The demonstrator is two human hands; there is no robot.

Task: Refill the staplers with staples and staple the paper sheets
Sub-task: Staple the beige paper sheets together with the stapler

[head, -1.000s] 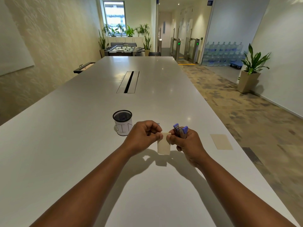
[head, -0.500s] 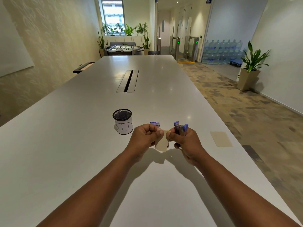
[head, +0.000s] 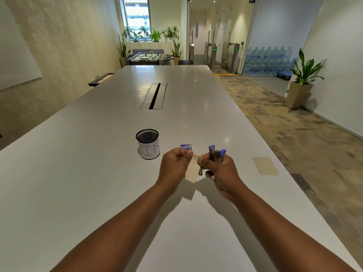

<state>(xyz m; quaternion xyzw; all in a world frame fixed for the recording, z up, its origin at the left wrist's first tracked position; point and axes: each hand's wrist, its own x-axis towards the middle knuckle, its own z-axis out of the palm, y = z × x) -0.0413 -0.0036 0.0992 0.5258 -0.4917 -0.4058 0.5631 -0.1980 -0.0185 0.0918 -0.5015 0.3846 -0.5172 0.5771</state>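
Paper slip between both hands, above table

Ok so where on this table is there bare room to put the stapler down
Bare tabletop lies left of the mesh cup, and between the right hand and the loose tan sheet. It is crowded just beyond the hands, around the staple box.

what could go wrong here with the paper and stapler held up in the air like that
1. The right hand holds both the stapler and a corner of the beige paper; such a crowded grip could let the stapler slip.
2. The paper is pinched above the table by the left hand too, unsupported, so a staple may land crooked.
3. Fingertips sit near the stapler and could be nipped.
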